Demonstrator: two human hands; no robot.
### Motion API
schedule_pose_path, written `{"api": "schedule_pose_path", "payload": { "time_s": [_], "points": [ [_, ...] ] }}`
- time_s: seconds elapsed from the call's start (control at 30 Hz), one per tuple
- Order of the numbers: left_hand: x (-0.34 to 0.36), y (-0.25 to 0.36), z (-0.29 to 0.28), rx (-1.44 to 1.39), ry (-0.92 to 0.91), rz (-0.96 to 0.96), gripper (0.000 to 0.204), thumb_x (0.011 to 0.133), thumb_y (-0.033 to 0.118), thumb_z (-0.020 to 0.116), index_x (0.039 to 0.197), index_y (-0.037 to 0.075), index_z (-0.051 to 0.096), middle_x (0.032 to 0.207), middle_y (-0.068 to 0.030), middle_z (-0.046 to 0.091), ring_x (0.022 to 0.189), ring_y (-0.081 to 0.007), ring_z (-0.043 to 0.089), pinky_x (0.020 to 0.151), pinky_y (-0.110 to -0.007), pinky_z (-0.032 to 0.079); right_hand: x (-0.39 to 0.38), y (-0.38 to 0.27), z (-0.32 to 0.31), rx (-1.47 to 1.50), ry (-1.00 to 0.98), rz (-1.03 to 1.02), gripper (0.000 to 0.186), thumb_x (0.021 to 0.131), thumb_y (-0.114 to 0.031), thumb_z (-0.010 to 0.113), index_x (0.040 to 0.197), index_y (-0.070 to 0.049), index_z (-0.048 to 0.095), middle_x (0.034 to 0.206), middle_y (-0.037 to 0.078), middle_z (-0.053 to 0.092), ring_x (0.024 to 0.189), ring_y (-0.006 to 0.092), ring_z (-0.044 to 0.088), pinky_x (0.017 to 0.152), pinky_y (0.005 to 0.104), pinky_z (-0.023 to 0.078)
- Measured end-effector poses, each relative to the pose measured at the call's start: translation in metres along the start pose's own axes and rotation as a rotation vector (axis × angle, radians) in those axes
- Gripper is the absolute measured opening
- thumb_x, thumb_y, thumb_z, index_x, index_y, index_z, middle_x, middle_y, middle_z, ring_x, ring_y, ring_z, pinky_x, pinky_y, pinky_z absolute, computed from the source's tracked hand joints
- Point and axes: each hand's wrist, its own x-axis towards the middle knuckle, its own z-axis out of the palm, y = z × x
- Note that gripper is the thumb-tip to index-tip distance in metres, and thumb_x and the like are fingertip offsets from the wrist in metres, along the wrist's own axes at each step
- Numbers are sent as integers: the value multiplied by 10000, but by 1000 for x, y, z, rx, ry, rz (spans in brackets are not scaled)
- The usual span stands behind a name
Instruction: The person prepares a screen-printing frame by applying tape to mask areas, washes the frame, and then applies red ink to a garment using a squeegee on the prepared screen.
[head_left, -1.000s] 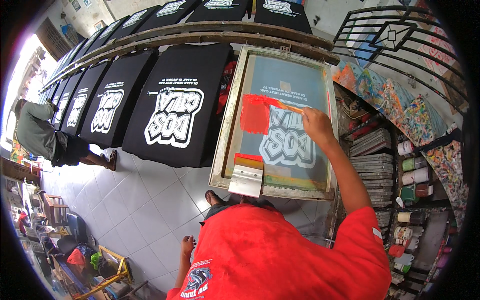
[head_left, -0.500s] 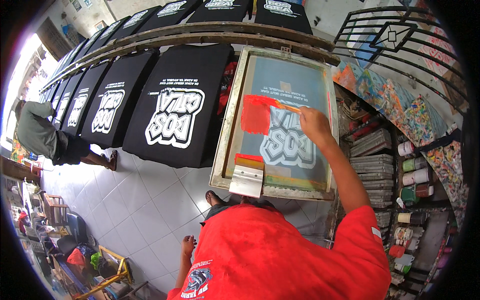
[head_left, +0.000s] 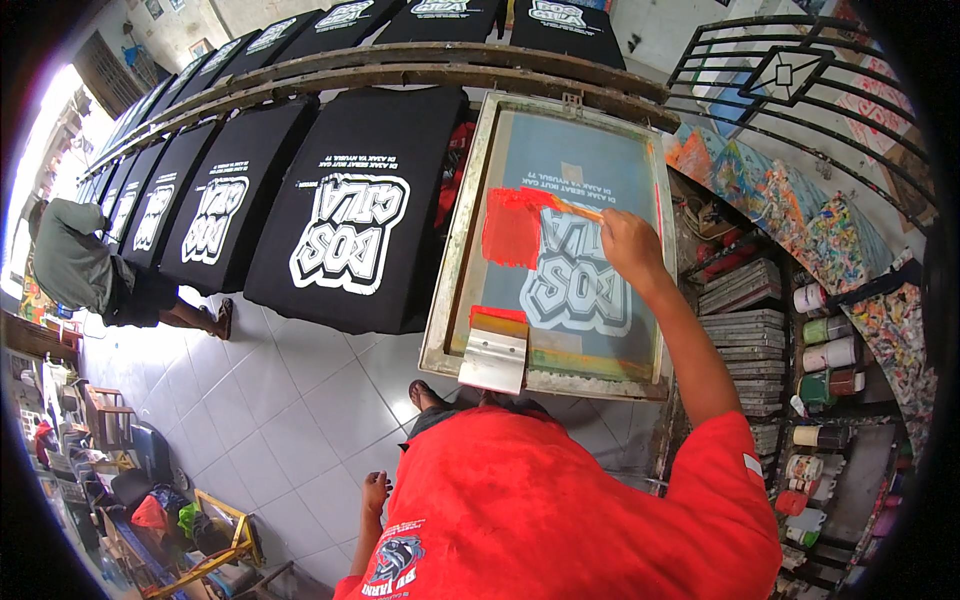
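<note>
A thin orange-yellow stick (head_left: 578, 209), perhaps an ink spatula, is gripped in my right hand (head_left: 630, 243) over the framed printing screen (head_left: 440, 330). Its tip touches the top corner of a red ink patch (head_left: 510, 230) on the mesh. The stick's exact kind is hard to make out. Right of the patch, pale lettering (head_left: 575, 290) shows through the mesh. A squeegee (head_left: 493, 360) with a metal holder and red ink along its blade leans on the screen's near edge. Down at my side hangs my left hand (head_left: 376, 491), empty, with fingers loosely apart.
Black printed shirts (head_left: 345, 220) lie on boards in a row to the left. Wooden rails (head_left: 420, 70) run behind them. Stacked frames (head_left: 742, 345) and ink tubs (head_left: 832, 355) fill shelves at right. Another person (head_left: 80, 262) bends over at far left.
My right hand and the stick have shifted very slightly toward the right. The red patch, squeegee and left hand look nearly the same.
</note>
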Motion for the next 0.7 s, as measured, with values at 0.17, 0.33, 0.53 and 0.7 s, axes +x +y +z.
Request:
{"api": "schedule_pose_path", "payload": {
  "time_s": [0.17, 0.33, 0.53, 0.7],
  "points": [
    [6, -5, 0, 1, -11, 25, 382, 893, 322, 517, 1087, -7, 519, 882, -112, 622, 704, -172, 602, 554, -301, 450, 5, -1, 6, 13, 10, -22, 106, 813, -117, 521, 784, -17, 538, 729, 187, 573, 721, 385, 565, 637, 491, 451],
    [13, -13, -1, -2, -13, 8, 373, 897, 318, 514, 1083, -5, 524, 881, -114, 623, 707, -173, 603, 548, -295, 446, 4, -3, -5, -16, -8, -7, 118, 813, -127, 521, 772, -17, 541, 728, 181, 574, 723, 379, 567, 639, 490, 450],
    [8, -4, -2, 26, -16, 0, 363, 902, 318, 510, 1071, -3, 528, 873, -114, 623, 704, -173, 601, 543, -295, 440, 5, -3, -4, -36, 9, -36, 115, 811, -121, 521, 772, -15, 538, 725, 177, 574, 725, 376, 567, 644, 487, 450],
    [11, -3, -1, 5, -8, -1, 365, 906, 318, 504, 1074, -5, 527, 881, -115, 624, 710, -177, 602, 551, -303, 441, 6, -3, -5, -41, 18, -38, 105, 811, -112, 519, 771, -16, 536, 716, 180, 569, 723, 376, 566, 642, 480, 453]
  ]
}}
